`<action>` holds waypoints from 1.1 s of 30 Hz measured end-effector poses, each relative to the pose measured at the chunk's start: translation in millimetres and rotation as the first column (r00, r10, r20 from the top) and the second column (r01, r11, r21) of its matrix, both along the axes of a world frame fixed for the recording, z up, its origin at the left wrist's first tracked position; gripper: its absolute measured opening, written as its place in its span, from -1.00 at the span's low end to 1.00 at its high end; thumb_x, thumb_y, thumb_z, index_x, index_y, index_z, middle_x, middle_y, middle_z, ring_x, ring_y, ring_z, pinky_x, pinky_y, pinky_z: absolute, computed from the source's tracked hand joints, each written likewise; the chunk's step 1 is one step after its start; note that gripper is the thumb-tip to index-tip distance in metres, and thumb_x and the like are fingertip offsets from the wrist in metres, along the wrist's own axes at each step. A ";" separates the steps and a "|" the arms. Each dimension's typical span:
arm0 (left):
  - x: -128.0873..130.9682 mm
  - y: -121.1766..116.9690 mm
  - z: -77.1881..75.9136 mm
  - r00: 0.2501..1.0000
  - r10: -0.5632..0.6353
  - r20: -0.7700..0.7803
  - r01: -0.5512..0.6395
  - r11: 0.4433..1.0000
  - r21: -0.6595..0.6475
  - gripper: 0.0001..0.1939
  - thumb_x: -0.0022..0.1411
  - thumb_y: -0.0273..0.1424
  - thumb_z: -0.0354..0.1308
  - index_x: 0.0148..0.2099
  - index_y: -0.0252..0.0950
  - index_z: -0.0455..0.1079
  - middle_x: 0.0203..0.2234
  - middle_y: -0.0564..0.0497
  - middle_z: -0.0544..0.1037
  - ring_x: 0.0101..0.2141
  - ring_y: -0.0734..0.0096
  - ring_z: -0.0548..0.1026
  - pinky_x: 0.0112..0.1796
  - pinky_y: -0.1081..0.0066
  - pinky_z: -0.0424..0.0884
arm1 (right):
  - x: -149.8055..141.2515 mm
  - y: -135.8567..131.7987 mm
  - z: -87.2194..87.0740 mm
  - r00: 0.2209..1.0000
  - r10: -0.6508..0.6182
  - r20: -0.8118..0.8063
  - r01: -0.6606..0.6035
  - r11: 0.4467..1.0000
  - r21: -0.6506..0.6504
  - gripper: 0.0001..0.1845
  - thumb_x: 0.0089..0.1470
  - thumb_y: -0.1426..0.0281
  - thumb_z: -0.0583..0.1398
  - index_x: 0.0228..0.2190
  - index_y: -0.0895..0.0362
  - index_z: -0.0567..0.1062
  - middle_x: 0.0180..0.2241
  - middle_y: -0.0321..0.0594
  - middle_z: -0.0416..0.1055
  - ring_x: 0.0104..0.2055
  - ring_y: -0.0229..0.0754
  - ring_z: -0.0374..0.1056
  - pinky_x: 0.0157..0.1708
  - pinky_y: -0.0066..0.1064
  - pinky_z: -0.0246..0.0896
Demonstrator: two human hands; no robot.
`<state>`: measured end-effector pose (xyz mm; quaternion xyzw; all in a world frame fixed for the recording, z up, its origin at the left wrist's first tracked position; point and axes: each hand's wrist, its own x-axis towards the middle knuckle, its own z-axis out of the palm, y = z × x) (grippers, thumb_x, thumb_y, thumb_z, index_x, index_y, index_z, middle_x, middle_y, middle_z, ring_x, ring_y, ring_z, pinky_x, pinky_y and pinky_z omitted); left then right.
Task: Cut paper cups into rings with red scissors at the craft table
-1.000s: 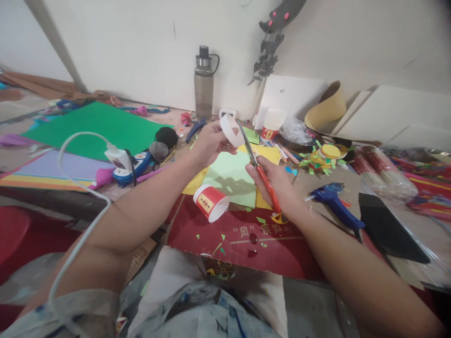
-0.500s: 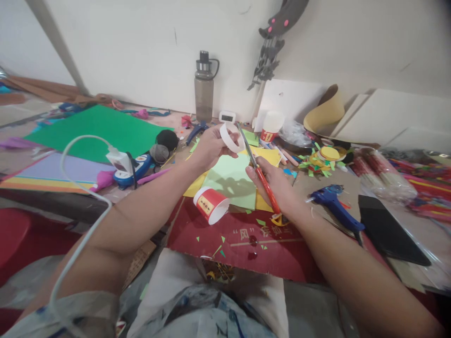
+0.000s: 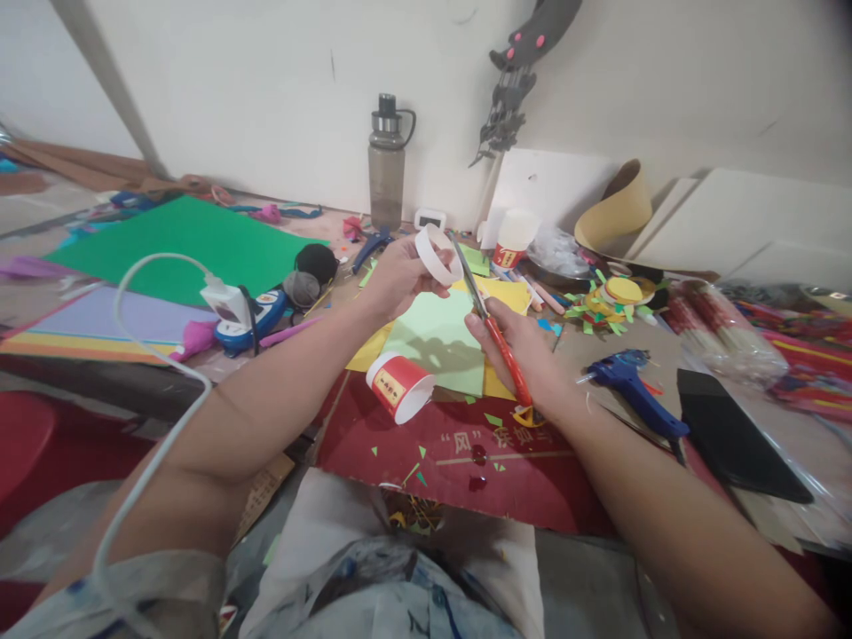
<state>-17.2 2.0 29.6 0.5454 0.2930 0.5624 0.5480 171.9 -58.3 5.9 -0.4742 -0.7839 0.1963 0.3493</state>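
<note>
My left hand [image 3: 404, 277] is closed on a white paper ring [image 3: 432, 257], held up over the light green paper [image 3: 436, 333]. In my right hand [image 3: 523, 351] is a pair of scissors [image 3: 504, 346] with red handles, its blades pointing up and away beside the ring's right edge. Whether the blades touch the ring I cannot tell. Below my hands a red paper cup [image 3: 401, 387] with a yellow label lies on its side, its cut edge to the right. Yellow paper [image 3: 369, 352] shows under the green sheets.
A blue glue gun [image 3: 629, 390] and a black phone-like slab [image 3: 738, 435] lie at right. A grey bottle [image 3: 386, 173] stands by the wall. A white cable [image 3: 163, 426] crosses over my left arm. Green scraps [image 3: 493, 420] dot the red board [image 3: 459, 484].
My hands, the ring and the scissors stay in nearly the same place. The view has shifted only slightly.
</note>
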 end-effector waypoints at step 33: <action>-2.5 -0.3 0.1 0.998 0.026 -0.064 -0.024 0.999 0.036 -0.70 0.09 -0.30 0.40 -0.37 -0.36 0.37 -0.55 0.07 0.51 -0.59 0.59 0.47 -0.52 0.53 0.48 | -0.4 1.1 -0.2 1.000 0.003 -0.013 -0.003 1.000 0.031 -0.53 0.20 -0.06 0.08 -0.49 0.01 0.12 -0.63 -0.41 0.09 -0.56 -0.27 0.02 -0.48 -0.40 -0.05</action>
